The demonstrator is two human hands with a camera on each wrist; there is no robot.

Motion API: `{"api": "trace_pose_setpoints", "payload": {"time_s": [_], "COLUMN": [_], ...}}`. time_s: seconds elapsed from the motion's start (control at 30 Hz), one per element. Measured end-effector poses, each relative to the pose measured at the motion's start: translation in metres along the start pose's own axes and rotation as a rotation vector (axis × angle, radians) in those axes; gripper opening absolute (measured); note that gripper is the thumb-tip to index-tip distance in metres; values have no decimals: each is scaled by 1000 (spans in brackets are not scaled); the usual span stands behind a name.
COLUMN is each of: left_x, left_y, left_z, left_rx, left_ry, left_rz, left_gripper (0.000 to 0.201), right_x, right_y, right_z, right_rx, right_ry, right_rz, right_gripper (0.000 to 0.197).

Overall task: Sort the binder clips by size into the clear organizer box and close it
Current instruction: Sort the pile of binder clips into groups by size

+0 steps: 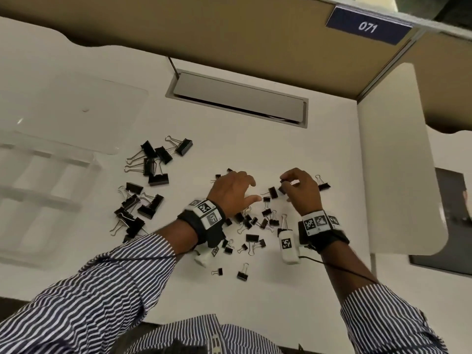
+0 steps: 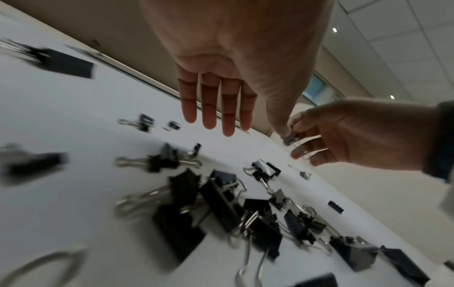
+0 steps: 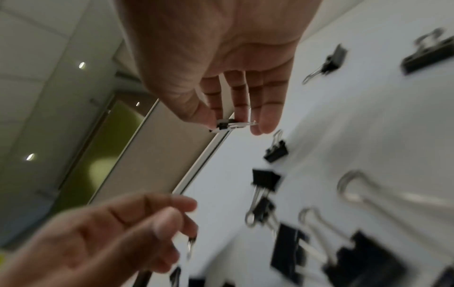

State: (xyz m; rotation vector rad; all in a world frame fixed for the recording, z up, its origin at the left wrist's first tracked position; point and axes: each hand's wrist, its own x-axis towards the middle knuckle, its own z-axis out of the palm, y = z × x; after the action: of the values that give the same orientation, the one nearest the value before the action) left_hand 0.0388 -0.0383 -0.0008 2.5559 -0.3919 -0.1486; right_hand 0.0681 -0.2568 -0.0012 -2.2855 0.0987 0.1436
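Note:
Black binder clips lie scattered over the white desk (image 1: 255, 139). The large clips (image 1: 153, 162) sit in loose heaps at the left, and the small clips (image 1: 255, 222) lie between my wrists. The clear organizer box (image 1: 46, 180) stands at the far left with its lid (image 1: 89, 111) laid open behind it. My right hand (image 1: 284, 183) pinches one small clip (image 3: 228, 124) between thumb and fingers, just above the desk. My left hand (image 1: 251, 191) hovers beside it over the small clips. Its fingers (image 2: 209, 108) are straight and hold nothing.
A grey cable hatch (image 1: 237, 98) is set into the desk behind the clips. A tan partition (image 1: 229, 34) runs along the back, with a blue sign "071" (image 1: 367, 26). A white side divider (image 1: 398, 162) closes off the right.

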Motion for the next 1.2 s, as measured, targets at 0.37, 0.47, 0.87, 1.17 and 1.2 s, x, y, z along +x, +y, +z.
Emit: {"api": "trace_pose_setpoints", "payload": {"time_s": [0.37,0.47,0.87,1.17,1.2], "left_x": [65,69,55,3,-4], "left_y": [38,42,20,-7,-9], "left_z": [49,56,26,-10,-12], "left_rx": [274,331,170,-25,-37], "left_ry": [-157,-161,-12,94,95], "left_rz": [-3,-17,17,7,-9], "left_gripper": [50,46,35,36,36], "right_x": [5,14,33,4,-8], "right_y": [66,75,74,50,43], "right_z": [-82,-86,-51,-57,-54], "right_rx": [37,-175,-547,-305,-271], "right_ry": [256,240,61,-21,-47], "right_rz": [187,175,131,115,91], "right_gripper": [9,8,15,12,11]}}
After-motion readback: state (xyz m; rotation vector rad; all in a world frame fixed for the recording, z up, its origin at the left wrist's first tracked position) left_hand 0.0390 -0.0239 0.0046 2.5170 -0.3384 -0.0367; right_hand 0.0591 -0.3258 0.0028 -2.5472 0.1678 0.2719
